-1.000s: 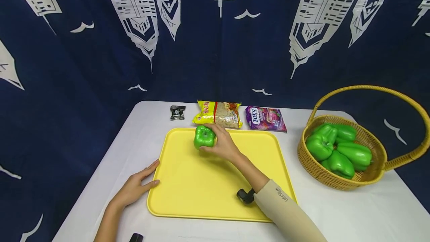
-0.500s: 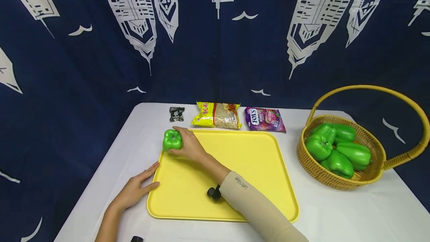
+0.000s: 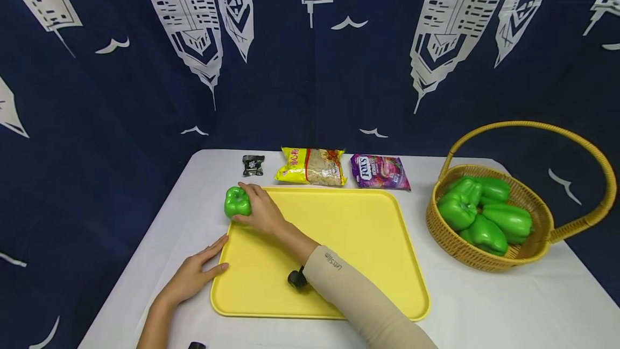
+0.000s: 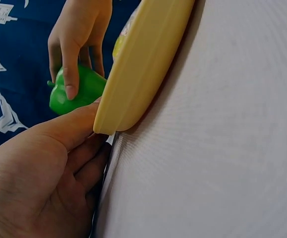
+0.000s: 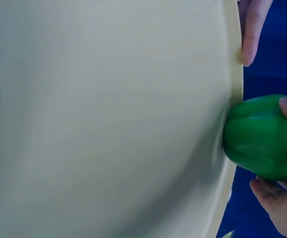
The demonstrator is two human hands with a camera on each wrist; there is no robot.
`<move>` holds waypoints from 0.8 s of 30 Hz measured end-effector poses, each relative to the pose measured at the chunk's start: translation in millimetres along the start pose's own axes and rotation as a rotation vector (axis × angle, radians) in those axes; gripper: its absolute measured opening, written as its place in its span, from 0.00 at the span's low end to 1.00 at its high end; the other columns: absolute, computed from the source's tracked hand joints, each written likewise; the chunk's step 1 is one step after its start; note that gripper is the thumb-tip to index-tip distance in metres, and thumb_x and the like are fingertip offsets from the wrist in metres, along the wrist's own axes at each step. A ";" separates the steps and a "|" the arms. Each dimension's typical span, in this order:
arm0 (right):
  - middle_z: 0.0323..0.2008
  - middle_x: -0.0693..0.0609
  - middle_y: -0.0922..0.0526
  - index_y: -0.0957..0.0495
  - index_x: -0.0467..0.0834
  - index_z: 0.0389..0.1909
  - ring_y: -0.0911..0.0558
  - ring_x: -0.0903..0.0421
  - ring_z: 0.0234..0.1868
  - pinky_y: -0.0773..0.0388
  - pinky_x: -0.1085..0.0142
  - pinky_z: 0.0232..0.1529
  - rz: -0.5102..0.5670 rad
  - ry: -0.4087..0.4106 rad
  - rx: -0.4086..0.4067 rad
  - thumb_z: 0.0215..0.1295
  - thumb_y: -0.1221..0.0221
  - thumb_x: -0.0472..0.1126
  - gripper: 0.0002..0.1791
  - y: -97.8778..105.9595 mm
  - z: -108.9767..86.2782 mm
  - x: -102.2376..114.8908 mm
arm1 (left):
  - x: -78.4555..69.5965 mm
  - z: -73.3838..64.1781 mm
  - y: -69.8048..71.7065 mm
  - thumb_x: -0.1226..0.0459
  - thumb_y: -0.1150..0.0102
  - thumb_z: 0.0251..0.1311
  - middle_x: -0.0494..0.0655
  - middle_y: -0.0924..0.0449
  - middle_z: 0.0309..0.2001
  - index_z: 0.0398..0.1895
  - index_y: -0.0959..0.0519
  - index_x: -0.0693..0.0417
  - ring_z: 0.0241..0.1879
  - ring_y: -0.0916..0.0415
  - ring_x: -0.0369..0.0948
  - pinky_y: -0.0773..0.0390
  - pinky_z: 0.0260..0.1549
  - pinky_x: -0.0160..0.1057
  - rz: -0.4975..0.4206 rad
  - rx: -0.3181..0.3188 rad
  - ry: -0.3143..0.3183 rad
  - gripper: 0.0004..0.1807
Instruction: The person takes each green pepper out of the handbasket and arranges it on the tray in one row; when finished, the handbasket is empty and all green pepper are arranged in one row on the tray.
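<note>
A glossy green bell pepper [image 3: 237, 202] is in my right hand [image 3: 261, 209], gripped between thumb and fingers at the far left corner of the yellow tray [image 3: 339, 241]. In the right wrist view the bell pepper [image 5: 262, 136] overlaps the tray's rim; whether it touches the rim I cannot tell. My left hand [image 3: 194, 273] lies beside the tray's left edge, fingers extended, fingertips against the rim. The left wrist view has the left hand [image 4: 44, 168] at the tray's side wall [image 4: 138, 64], with the right hand [image 4: 81, 29] holding the pepper beyond.
A wicker basket [image 3: 438, 230] with a tall handle stands at the right, with several green peppers [image 3: 484, 233] inside. Along the back lie a small black packet [image 3: 253, 165], a yellow bag [image 3: 312, 166] and a purple candy bag [image 3: 380, 172]. White cloth [image 3: 484, 306] covers the table.
My right hand has carried the bell pepper leftward from above the tray's back middle to its far left corner. The left hand has stayed at the tray's left edge.
</note>
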State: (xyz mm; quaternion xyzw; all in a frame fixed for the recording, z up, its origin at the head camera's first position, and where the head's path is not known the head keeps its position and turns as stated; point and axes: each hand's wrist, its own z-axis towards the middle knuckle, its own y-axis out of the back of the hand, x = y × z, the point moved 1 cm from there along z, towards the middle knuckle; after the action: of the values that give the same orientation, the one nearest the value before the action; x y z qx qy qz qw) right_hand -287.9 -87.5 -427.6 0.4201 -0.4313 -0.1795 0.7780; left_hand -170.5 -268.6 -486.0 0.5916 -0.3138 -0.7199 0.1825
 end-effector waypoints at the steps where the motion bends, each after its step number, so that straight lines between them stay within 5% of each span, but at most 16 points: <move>1: 0.61 0.48 0.34 0.42 0.48 0.68 0.31 0.53 0.58 0.29 0.64 0.56 -0.005 0.000 0.005 0.52 0.33 0.53 0.45 0.6 0.1 0.0 | -0.2 0.0 0.0 0.49 0.42 0.58 0.41 0.42 0.67 0.68 0.38 0.51 0.67 0.47 0.47 0.45 0.61 0.52 0.001 -0.001 0.000 0.36; 11: 0.66 0.46 0.41 0.46 0.51 0.70 0.36 0.49 0.64 0.32 0.58 0.59 -0.109 0.098 -0.027 0.50 0.34 0.60 0.49 21.7 -9.6 0.9 | -0.3 0.6 -1.8 0.49 0.43 0.58 0.42 0.43 0.67 0.68 0.39 0.49 0.67 0.47 0.48 0.45 0.62 0.53 -0.012 0.008 0.011 0.36; 17: 0.65 0.45 0.40 0.41 0.49 0.67 0.39 0.48 0.64 0.31 0.55 0.58 -0.040 0.211 -0.104 0.52 0.34 0.54 0.42 65.5 -36.4 -7.6 | -0.5 0.4 -2.2 0.49 0.43 0.58 0.44 0.43 0.67 0.68 0.39 0.49 0.67 0.48 0.50 0.46 0.62 0.56 -0.010 0.006 0.013 0.36; 24: 0.64 0.44 0.40 0.33 0.47 0.62 0.42 0.48 0.65 0.31 0.49 0.57 0.065 0.157 -0.250 0.52 0.32 0.47 0.36 127.4 -83.8 -47.1 | -1.6 -0.4 -1.0 0.49 0.42 0.58 0.44 0.42 0.67 0.68 0.39 0.50 0.67 0.48 0.51 0.47 0.62 0.56 -0.012 0.004 0.018 0.36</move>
State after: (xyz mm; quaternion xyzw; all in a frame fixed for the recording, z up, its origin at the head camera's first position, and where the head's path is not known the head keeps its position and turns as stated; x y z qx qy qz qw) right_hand -256.1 58.8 -372.1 0.3186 -0.3569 -0.1731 0.8609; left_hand -169.6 -266.9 -485.5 0.6003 -0.3099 -0.7150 0.1797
